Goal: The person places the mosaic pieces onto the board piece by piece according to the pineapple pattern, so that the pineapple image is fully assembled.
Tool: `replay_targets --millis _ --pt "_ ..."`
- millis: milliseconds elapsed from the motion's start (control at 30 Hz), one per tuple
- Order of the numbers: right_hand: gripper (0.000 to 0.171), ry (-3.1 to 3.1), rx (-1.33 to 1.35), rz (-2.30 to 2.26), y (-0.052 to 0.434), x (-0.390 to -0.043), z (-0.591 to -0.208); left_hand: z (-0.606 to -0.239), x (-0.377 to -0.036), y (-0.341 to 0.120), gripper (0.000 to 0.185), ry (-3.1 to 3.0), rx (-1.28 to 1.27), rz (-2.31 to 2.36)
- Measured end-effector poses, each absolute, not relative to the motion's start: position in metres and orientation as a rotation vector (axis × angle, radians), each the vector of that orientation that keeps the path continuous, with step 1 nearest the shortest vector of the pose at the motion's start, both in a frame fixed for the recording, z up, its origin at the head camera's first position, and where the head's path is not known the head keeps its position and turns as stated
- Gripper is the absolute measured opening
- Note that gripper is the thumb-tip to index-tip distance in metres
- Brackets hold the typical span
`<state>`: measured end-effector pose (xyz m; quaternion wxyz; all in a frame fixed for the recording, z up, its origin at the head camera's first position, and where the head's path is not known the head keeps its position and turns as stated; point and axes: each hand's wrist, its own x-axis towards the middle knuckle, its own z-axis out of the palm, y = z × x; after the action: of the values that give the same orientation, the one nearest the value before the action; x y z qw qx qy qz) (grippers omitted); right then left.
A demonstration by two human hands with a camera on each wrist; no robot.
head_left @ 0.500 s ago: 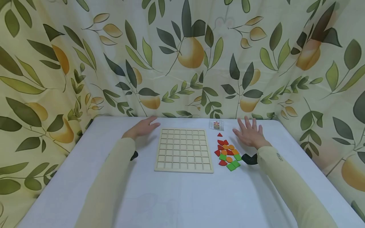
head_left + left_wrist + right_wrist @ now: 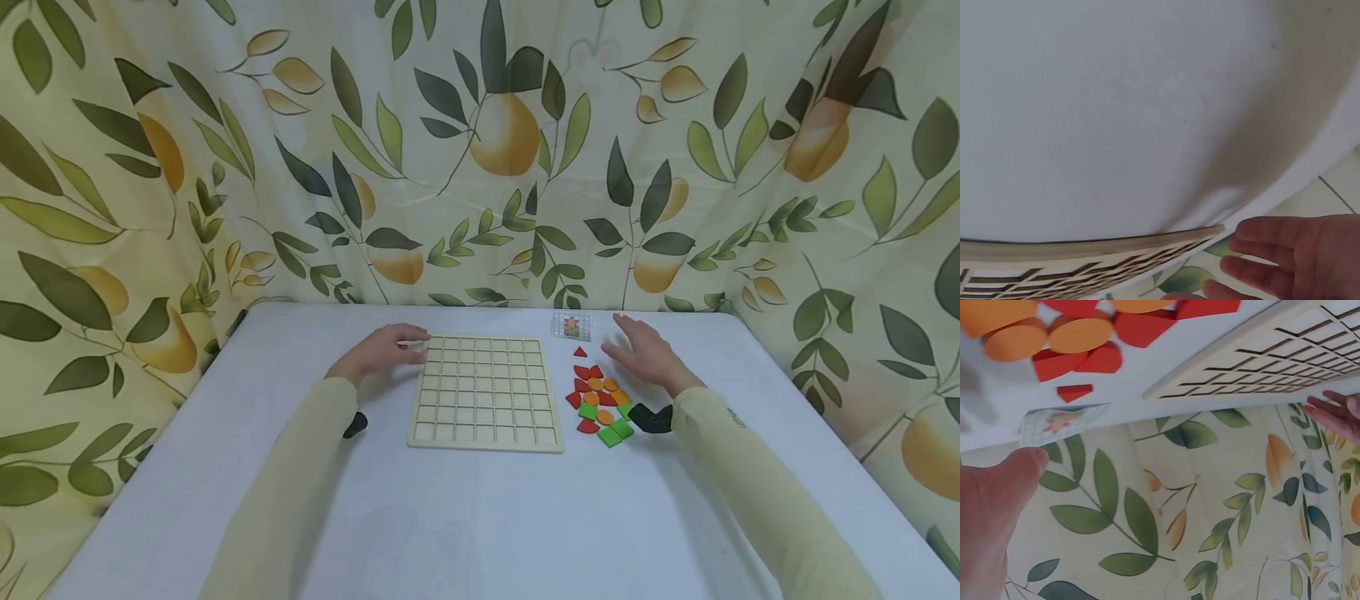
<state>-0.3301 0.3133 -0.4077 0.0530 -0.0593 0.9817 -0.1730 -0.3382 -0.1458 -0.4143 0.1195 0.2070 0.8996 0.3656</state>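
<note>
A wooden grid board [image 2: 486, 447] with bare cells lies flat mid-table. My left hand [image 2: 386, 348] is at its far left corner with relaxed fingers [image 2: 1272, 251] and holds nothing; whether they touch the board edge [image 2: 1085, 249] I cannot tell. Right of the board lies a pile of red, orange and green flat pieces [image 2: 597, 400], with a single red triangle [image 2: 580, 352] just beyond it. My right hand [image 2: 643, 354] hovers palm down right of the pile, fingers spread and empty. In the right wrist view the thumb [image 2: 997, 494] shows near the orange pieces [image 2: 1082, 334].
A small picture card [image 2: 572, 326] lies at the table's far edge behind the pieces, also in the right wrist view as the card [image 2: 1060, 422]. A leaf-and-pear curtain [image 2: 495, 167] encloses the white table [image 2: 480, 517]. Black wrist mounts [image 2: 651, 418] sit at both sleeves.
My left hand has moved right and nearer, up to the board's far left corner. My right hand has shifted left, closer to the pile of pieces.
</note>
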Motion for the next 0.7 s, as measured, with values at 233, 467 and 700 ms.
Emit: replay_targets --millis 233,467,700 --pt "0.076 2.947 -0.163 -0.64 0.298 -0.33 -0.407 -0.419 -0.334 -0.143 0.047 2.591 0.624 1.005" --pt "0.074 2.936 -0.172 -0.631 0.289 -0.336 -0.41 -0.422 -0.333 -0.143 0.049 2.619 0.617 0.961" --pt "0.07 2.922 -0.167 -0.609 0.284 -0.337 -0.413 -0.422 -0.333 -0.143 0.046 2.647 0.579 0.917"
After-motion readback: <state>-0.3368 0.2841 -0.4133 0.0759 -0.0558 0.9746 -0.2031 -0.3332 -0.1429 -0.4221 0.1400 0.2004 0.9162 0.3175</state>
